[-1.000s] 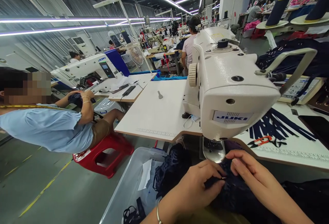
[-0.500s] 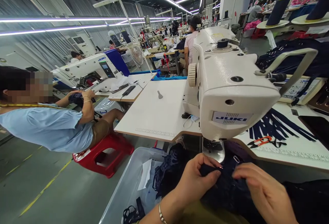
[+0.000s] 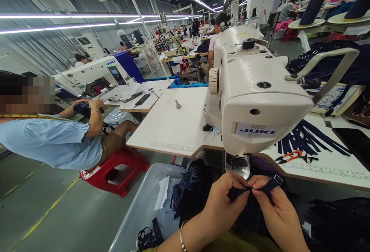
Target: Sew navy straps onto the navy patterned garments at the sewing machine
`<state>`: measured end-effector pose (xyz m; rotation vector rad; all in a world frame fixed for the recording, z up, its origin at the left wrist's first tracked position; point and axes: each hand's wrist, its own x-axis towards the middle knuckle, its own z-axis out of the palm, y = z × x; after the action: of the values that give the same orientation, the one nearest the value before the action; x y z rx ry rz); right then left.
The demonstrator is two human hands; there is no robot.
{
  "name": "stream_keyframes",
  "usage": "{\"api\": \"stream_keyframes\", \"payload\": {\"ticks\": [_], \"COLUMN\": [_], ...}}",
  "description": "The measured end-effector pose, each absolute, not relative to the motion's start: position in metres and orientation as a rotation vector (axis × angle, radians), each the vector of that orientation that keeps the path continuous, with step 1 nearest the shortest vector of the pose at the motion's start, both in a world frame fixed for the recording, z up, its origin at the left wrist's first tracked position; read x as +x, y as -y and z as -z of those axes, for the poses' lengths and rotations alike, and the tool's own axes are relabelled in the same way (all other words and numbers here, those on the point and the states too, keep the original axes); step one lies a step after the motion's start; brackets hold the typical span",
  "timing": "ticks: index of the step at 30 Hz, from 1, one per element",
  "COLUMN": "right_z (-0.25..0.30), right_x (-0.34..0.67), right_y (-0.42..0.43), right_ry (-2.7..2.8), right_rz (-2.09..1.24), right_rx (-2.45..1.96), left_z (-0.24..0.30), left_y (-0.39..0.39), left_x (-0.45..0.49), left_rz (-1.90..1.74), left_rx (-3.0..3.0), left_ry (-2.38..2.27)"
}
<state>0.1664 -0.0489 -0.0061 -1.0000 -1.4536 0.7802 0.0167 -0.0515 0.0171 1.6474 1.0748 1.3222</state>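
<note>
My left hand [image 3: 224, 198] and my right hand [image 3: 276, 205] meet fingertip to fingertip just below the sewing machine's head. Between them they pinch a narrow navy strap [image 3: 271, 185], and a small shiny spot shows where the fingertips meet. The strap runs out past my right fingers to a silver slider buckle [image 3: 278, 179]. Dark navy fabric hangs below the hands, its shape mostly hidden. The white JUKI sewing machine [image 3: 260, 101] stands right in front, its metal arm end [image 3: 237, 166] just beyond my fingers.
A clear plastic bin [image 3: 130, 209] with dark garments is at lower left. Orange thread snips [image 3: 289, 157] and navy strips [image 3: 306, 138] lie on the table's right side. A co-worker in a blue shirt [image 3: 49, 140] sits at left on a red stool [image 3: 115, 171].
My right hand has moved left to meet my left hand and now pinches the strap. The buckle has risen and lies to the right of my fingers. The view has shifted slightly.
</note>
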Motion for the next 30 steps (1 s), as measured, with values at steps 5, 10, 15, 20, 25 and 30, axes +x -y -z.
{"api": "stream_keyframes", "payload": {"ticks": [5,10,15,20,25,30], "right_z": [0.012,0.021,0.019,0.007,-0.007,-0.018], "right_x": [0.165,0.170,0.174,0.176,0.174,0.170], "right_y": [0.051,0.050,0.048,0.046,0.040,0.034], "right_ry": [1.505,1.592,1.629,1.601,1.407,1.310], "right_rz": [-0.686,-0.619,-0.554,-0.652,-1.046,-1.219], "right_rx": [-0.975,-0.903,-0.903,-1.090,-1.372,-1.402], "left_z": [-0.013,-0.012,-0.016,-0.018,-0.023,-0.028], "left_y": [0.054,0.055,0.055,0.055,0.054,0.051], "left_x": [0.017,0.018,0.015,0.017,0.017,0.014], "left_rz": [-1.410,-1.422,-1.331,-1.141,-0.947,-0.835], "left_rx": [1.800,1.771,1.786,1.479,1.147,1.084], "left_ry": [-1.083,-1.073,-1.087,-1.206,-1.217,-1.263]}}
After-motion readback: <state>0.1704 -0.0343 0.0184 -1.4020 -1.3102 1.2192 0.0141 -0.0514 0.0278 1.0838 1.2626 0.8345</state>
